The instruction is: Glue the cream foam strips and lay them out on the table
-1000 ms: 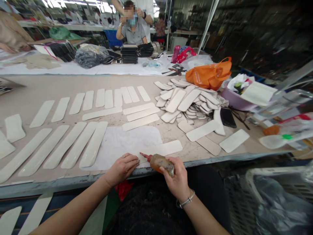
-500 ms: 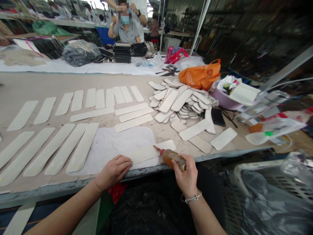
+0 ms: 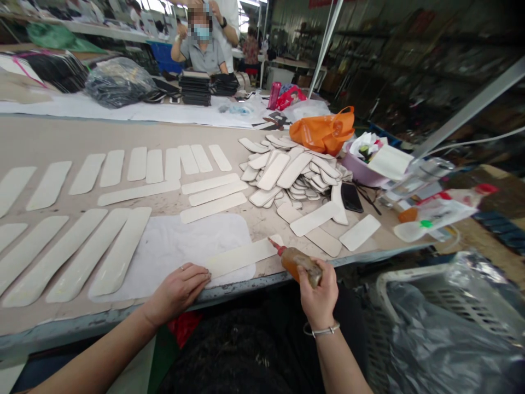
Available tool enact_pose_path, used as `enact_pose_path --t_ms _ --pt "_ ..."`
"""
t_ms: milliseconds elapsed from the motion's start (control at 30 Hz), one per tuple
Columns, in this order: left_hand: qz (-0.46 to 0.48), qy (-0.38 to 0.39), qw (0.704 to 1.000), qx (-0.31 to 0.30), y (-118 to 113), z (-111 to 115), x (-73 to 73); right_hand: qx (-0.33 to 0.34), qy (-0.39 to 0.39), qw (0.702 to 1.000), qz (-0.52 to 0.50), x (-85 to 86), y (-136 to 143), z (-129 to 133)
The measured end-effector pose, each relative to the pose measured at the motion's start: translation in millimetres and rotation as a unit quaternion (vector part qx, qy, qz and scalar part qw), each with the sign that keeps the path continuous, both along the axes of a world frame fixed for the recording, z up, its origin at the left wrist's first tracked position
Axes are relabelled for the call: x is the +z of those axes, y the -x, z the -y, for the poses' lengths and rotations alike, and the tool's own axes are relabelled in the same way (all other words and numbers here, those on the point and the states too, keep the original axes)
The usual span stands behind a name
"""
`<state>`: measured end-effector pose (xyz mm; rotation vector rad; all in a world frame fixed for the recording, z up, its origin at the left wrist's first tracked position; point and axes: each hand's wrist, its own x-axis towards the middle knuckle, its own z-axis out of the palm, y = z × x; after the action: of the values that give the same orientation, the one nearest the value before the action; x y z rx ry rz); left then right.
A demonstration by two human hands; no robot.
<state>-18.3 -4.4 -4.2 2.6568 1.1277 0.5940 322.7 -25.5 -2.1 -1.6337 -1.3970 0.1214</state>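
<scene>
My right hand [image 3: 319, 290] is wrapped round a squeeze bottle [image 3: 296, 262] of amber liquid with a red pointed nozzle. The nozzle tip is over the right end of a long off-white strip [image 3: 241, 257]. This strip lies near the table's front edge, partly on a white cloth [image 3: 172, 246]. At its left end, my left hand [image 3: 182, 287] holds the strip with fingers close together; the fingertips' underside is hidden. Several similar strips [image 3: 123, 254] lie to the left, some glossy. Others form a short row [image 3: 137, 164] farther back.
A heap of dark-edged pale pieces [image 3: 273, 172] lies right of centre, beside a black phone [image 3: 351, 197]. Behind are an orange bag [image 3: 322, 131] and a purple basin [image 3: 359, 169]. A plastic crate [image 3: 426, 279] stands at lower right. Across the table is a masked person [image 3: 203, 54].
The bottle's nozzle has moved rightward along the strip to near its right end. My left hand stays at the left end. The whole view has shifted slightly.
</scene>
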Motion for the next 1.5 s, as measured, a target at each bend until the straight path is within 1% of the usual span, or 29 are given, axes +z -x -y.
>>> enact_pose_path --t_ms 100,200,300,400,500,633,767,833,967,1100,1167,1233,1300,1367,1500 --pt "0.003 0.003 1.000 0.001 -2.1 0.5 4.6 0.097 0.023 0.991 -0.091 1.7 22.9 3.8" --pt "0.004 0.002 1.000 0.001 -3.1 1.2 7.1 0.184 0.045 0.974 -0.122 3.9 49.6 5.2" --pt "-0.005 0.008 1.000 0.002 -2.2 2.1 6.5 0.232 0.049 0.965 -0.116 6.4 69.6 4.3" --pt "-0.010 0.019 1.000 0.002 -1.1 2.6 5.7 0.247 0.056 0.961 -0.109 7.7 78.5 4.0" --pt "-0.012 0.027 1.000 -0.002 -1.1 2.6 6.4 0.255 0.065 0.960 -0.097 8.4 78.7 6.9" --pt "-0.017 0.015 1.000 -0.007 -0.9 2.4 5.7 0.258 0.071 0.960 -0.083 10.0 73.2 14.1" --pt "-0.007 -0.014 1.000 -0.006 0.2 2.3 1.0 0.252 0.069 0.962 -0.080 9.7 62.6 20.5" --pt "-0.001 -0.019 1.000 -0.004 0.2 2.1 -0.7 0.237 0.070 0.966 -0.080 8.0 53.3 22.9" --pt "0.010 -0.018 1.000 -0.004 -1.3 1.6 -0.4 0.166 0.058 0.982 -0.068 3.9 26.8 25.0" --pt "0.020 -0.023 1.000 0.006 -2.3 0.7 0.7 0.073 0.042 0.996 -0.024 2.5 -1.6 22.3" --pt "0.022 -0.021 1.000 0.009 -2.2 0.4 0.2 0.022 0.033 0.999 0.006 2.1 -12.0 20.0" --pt "0.024 -0.016 1.000 0.012 -2.0 0.3 -0.7 -0.006 0.020 0.999 0.031 1.8 -17.5 18.4" --pt "0.024 -0.013 0.999 0.017 -1.8 0.4 -1.6 -0.002 0.007 0.999 0.033 1.9 -17.1 17.6" --pt "0.023 -0.011 0.999 0.023 -1.6 0.4 -2.4 0.023 -0.001 1.000 -0.002 2.8 -9.9 17.6" --pt "0.018 -0.012 0.999 0.025 -0.9 0.5 -3.8 0.111 0.013 0.990 -0.086 6.6 20.4 17.3"
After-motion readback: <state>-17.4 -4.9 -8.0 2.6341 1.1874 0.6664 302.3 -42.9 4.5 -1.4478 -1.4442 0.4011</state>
